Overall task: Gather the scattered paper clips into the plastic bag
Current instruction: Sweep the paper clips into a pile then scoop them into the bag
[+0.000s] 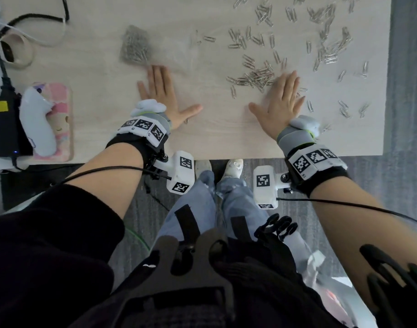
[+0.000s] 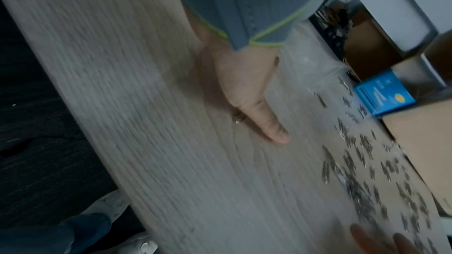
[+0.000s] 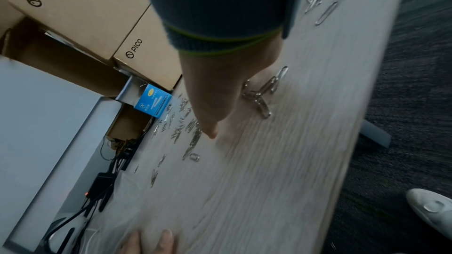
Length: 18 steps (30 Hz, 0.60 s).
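Silver paper clips [image 1: 295, 36] lie scattered over the right half of the pale wooden table [image 1: 214, 136]; a denser cluster [image 1: 257, 76] sits just beyond my right fingertips. A clear plastic bag [image 1: 155, 48] lies flat at centre left, with a packed heap of clips [image 1: 135, 45] in its left end. My left hand [image 1: 162, 91] rests palm down, fingers straight, just in front of the bag. My right hand [image 1: 282, 100] also lies flat with fingers spread, touching the cluster's edge; a few clips [image 3: 263, 94] lie beside its palm. Neither hand holds anything.
At the left edge sit a black power adapter [image 1: 1, 124] with cables, a white controller [image 1: 36, 121] on a pink case, and a round strap device [image 1: 13, 49]. Cardboard boxes [image 3: 80, 11] and a small blue box [image 3: 151, 101] stand beyond the table's far edge.
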Each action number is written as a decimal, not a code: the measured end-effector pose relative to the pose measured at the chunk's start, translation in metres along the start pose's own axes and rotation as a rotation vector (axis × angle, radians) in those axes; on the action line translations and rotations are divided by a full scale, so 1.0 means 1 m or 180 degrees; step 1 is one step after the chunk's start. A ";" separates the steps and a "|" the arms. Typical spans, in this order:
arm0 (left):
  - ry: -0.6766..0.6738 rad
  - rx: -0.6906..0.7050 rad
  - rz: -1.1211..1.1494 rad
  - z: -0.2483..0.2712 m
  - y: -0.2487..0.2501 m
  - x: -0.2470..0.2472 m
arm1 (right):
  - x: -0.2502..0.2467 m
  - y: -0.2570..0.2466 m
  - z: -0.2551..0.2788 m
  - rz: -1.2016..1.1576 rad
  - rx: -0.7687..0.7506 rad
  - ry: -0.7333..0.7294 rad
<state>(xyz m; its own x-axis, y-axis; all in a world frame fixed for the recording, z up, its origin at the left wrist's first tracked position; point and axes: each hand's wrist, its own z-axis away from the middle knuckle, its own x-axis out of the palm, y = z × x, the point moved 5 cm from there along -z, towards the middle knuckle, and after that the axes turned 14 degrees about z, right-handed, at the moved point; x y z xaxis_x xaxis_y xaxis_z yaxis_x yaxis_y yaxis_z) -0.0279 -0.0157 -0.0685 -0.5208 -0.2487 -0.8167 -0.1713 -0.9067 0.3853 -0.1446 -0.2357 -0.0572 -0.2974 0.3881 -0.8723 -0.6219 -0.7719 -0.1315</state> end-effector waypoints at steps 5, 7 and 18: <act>-0.0232 0.0559 -0.0500 -0.002 0.023 0.016 | 0.009 0.014 0.005 -0.0019 0.0095 0.0085; -0.0276 0.0746 -0.0590 -0.007 0.036 0.019 | 0.013 0.017 0.003 -0.0008 0.0063 0.0148; -0.0143 0.1589 -0.0510 -0.033 0.095 0.037 | 0.004 0.020 0.003 0.0127 -0.0372 0.0597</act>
<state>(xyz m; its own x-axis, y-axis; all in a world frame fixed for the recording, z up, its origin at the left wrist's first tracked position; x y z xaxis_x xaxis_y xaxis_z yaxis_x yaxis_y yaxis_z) -0.0360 -0.1226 -0.0764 -0.4889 -0.0954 -0.8671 -0.6237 -0.6568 0.4239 -0.1603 -0.2482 -0.0621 -0.1731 0.2641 -0.9488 -0.5211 -0.8421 -0.1393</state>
